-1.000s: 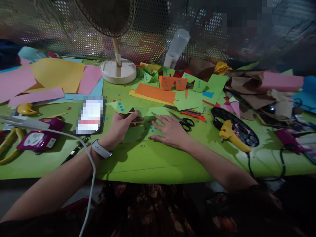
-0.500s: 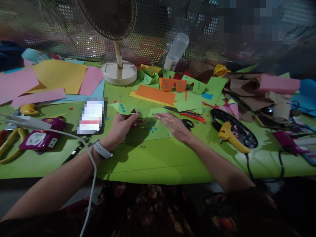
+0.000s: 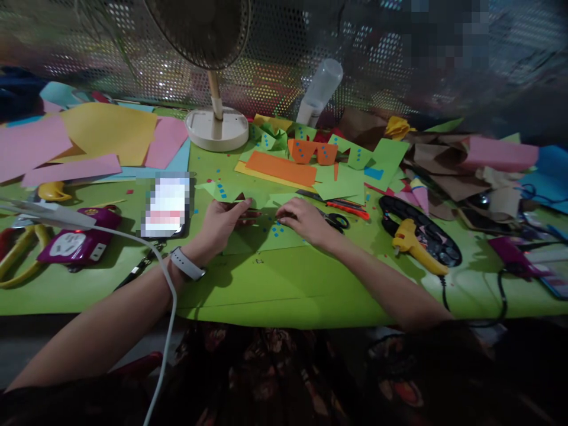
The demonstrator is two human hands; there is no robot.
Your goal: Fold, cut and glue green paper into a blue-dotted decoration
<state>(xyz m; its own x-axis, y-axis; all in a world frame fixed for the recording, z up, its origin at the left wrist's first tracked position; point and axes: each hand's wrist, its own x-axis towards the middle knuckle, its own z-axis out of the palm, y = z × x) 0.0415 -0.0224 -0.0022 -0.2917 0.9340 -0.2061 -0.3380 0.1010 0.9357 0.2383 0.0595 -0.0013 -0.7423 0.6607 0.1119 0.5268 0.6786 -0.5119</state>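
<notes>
My left hand [image 3: 222,223] is closed at the table's middle, thumb and fingers pinching a green paper cutout [image 3: 207,188] dotted with blue squares. A dark pointed edge shows above its thumb; most of the cutout is hidden by the hand. Opposite it, my right hand [image 3: 306,220] has its fingertips drawn together over small blue paper squares [image 3: 276,231], which lie scattered on a green sheet [image 3: 248,241]. Whether a square is between those fingertips is too small to see. Black scissors [image 3: 338,221] lie just beyond the right hand.
A phone [image 3: 167,204] and a purple power adapter [image 3: 80,236] lie left, with a white cable crossing my left forearm. Behind are a fan [image 3: 217,127], orange paper glasses [image 3: 313,152] and coloured sheets. A yellow glue gun [image 3: 415,245] rests right, near a red cutter [image 3: 348,209].
My right hand's fingers, stretched out flat before, have curled into a pinch over the blue squares. The left hand keeps its hold on the cutout.
</notes>
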